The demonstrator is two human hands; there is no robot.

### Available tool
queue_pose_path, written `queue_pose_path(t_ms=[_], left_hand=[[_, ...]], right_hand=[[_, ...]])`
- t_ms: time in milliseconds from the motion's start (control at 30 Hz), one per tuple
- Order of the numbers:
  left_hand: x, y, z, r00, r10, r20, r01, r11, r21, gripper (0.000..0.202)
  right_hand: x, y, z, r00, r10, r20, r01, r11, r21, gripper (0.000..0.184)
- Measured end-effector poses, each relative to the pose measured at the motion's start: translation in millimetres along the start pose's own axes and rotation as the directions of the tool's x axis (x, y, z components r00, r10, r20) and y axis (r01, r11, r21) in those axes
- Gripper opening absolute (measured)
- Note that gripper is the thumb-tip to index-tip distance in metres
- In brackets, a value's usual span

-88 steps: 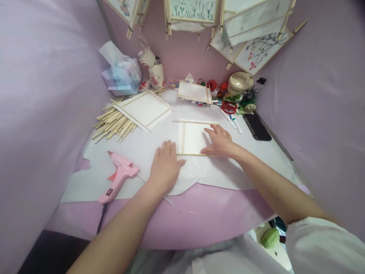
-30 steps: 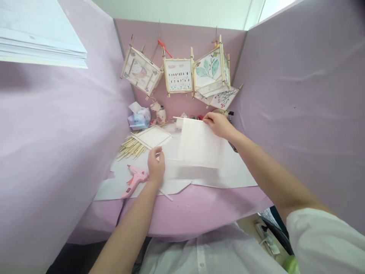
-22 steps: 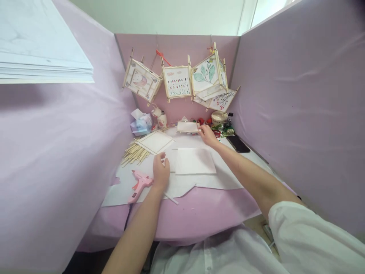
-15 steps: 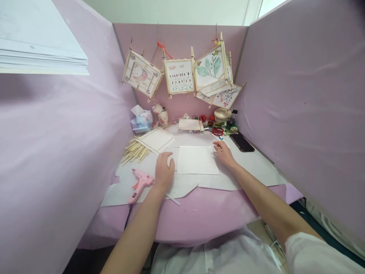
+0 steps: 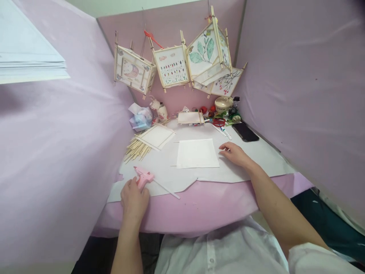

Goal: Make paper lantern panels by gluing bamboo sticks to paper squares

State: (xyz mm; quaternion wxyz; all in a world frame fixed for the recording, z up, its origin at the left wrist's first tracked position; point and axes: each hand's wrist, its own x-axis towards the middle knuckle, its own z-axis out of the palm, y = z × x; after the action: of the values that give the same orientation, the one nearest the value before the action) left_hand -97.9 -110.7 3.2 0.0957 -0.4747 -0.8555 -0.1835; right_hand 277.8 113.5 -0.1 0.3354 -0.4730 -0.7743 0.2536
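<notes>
My left hand [image 5: 133, 197] is curled over the handle of a pink glue gun [image 5: 143, 177] at the near left of the table; its nozzle end pokes out above my fingers. A thin glue stick [image 5: 167, 189] trails from the gun to the right. My right hand [image 5: 235, 153] rests on the white paper cover, fingers loosely apart, just right of a white paper square [image 5: 197, 153] lying flat. Nothing is in the right hand.
A pile of wooden sticks [image 5: 137, 150] with a framed paper panel [image 5: 156, 136] on top lies at the left. A smaller framed panel [image 5: 189, 117], red scissors [image 5: 218, 122], pens, a jar [image 5: 222, 103] and a black phone [image 5: 245, 132] line the back. Paper lanterns [image 5: 174, 66] hang on the pink partition.
My left hand moved from beside the paper square back to the glue gun and closed over its handle. My right hand slid a little right of the square. The view tilted down.
</notes>
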Motion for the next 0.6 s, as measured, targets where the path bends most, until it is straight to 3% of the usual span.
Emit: queue_pose_path(t_ms=[133, 200, 433, 600], left_hand=[[8, -4, 6.9, 0.995, 0.088, 0.037, -0.090, 0.995, 0.049, 0.050], [10, -3, 7.9, 0.995, 0.091, 0.039, -0.094, 0.992, 0.083, 0.050], [22, -2, 1.3, 0.996, 0.008, 0.083, -0.007, 1.000, -0.007, 0.053], [33, 7, -7.7, 0.994, 0.063, 0.089, -0.049, 0.988, -0.148, 0.048]], right_hand=[[-17, -2, -10, 0.973, 0.004, 0.229, 0.025, 0.992, -0.123, 0.026], [-20, -3, -11, 0.959, 0.003, 0.283, 0.041, 0.988, -0.149, 0.026], [-17, -10, 5, 0.965, -0.047, 0.259, 0.092, 0.982, -0.164, 0.017], [-18, -16, 19, 0.973, -0.084, 0.214, 0.118, 0.981, -0.151, 0.015]])
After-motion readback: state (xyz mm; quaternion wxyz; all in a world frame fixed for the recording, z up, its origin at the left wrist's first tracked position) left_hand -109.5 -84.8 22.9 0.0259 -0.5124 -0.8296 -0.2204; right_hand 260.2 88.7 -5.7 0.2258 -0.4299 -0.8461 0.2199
